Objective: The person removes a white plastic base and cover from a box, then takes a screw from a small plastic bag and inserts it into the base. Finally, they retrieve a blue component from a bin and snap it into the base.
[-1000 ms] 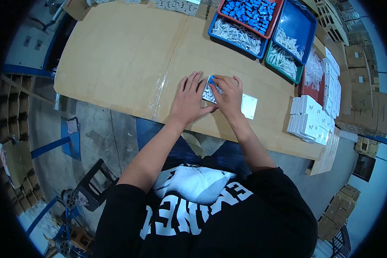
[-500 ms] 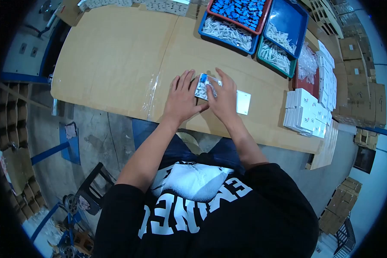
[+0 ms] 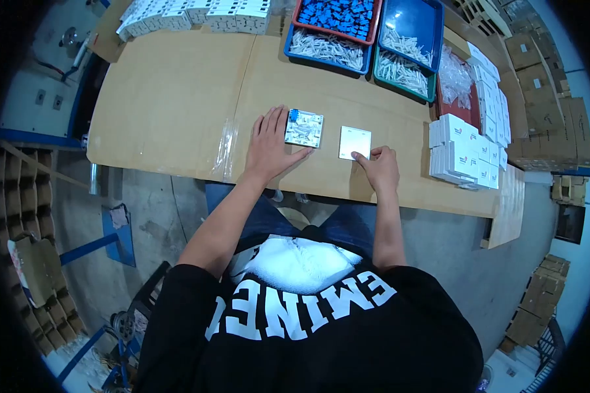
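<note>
A small square box lies on the cardboard-covered table, showing white pieces and a blue piece at its upper left corner. My left hand rests flat at the box's left side, fingers and thumb spread. To the right lies a flat white square panel. My right hand is at the panel's lower right corner, its thumb on the panel and its fingers curled at the edge.
Trays of blue pieces and of white pieces stand at the back. White boxes are stacked at the right, beside a red tray with clear plastic bags. More boxes line the back left.
My right hand has left the box and moved right, taking hold of the white panel's corner. My left hand stays beside the box. The camera view has shifted slightly.
</note>
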A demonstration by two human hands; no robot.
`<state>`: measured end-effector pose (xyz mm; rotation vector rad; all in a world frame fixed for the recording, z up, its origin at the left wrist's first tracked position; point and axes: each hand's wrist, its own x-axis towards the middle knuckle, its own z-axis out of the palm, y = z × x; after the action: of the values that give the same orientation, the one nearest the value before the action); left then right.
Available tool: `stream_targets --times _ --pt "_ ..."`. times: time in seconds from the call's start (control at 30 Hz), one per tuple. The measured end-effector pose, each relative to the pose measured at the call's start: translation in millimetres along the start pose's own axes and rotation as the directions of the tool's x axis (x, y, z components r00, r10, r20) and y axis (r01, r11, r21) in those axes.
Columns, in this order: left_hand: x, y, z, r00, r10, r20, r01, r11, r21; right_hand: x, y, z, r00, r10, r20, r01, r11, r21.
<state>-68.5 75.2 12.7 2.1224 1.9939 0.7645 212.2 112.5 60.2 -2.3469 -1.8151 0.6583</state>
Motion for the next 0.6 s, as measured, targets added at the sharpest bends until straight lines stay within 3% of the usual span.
stream_targets --times 0.1,0.17,0.2,0.27,0.3,0.37,0.47,0.5,0.6 --pt "-0.1 0.6 -0.1 1.000 -0.008 0.016 0.007 0.999 0.040 0.9 2.0 5.2 0.998 -0.043 -0.050 0.044 0.999 0.024" --pt "-3.0 3.3 -0.8 1.000 0.004 -0.027 -0.004 1.000 -0.009 4.7 5.5 17.7 0.880 -0.290 -0.377 0.370 0.915 0.159" --pt "-5.1 4.2 -2.0 1.000 0.007 -0.028 -0.007 1.000 -0.007 5.3 1.0 17.6 0.879 -0.288 -0.379 0.370 0.915 0.162" --pt "-7.5 4.7 -5.1 0.995 0.068 -0.067 -0.074 0.994 -0.084 7.2 -18.4 20.4 0.842 -0.465 -0.273 0.539 0.745 0.392" --pt "-8.2 6.5 -6.7 0.995 0.070 -0.066 -0.075 0.994 -0.083 8.6 -27.8 25.5 0.843 -0.464 -0.274 0.538 0.745 0.393" --pt "-10.3 9.5 -11.0 0.981 0.179 -0.077 -0.183 0.982 -0.052 9.2 -47.1 37.3 0.747 -0.603 -0.279 0.661 0.635 0.399" --pt "-12.4 7.1 -6.4 0.980 0.186 -0.067 -0.190 0.980 -0.051 10.7 -68.8 48.3 0.730 -0.647 -0.217 0.670 0.619 0.410" --pt "-12.5 5.9 -4.6 0.980 0.186 -0.072 -0.189 0.981 -0.048 12.4 -72.1 47.7 0.721 -0.676 -0.152 0.682 0.651 0.333" --pt "-13.8 2.1 -0.8 0.980 0.182 -0.075 -0.186 0.981 -0.051 27.6 -75.6 56.9 0.642 -0.751 -0.156 0.763 0.607 0.222"
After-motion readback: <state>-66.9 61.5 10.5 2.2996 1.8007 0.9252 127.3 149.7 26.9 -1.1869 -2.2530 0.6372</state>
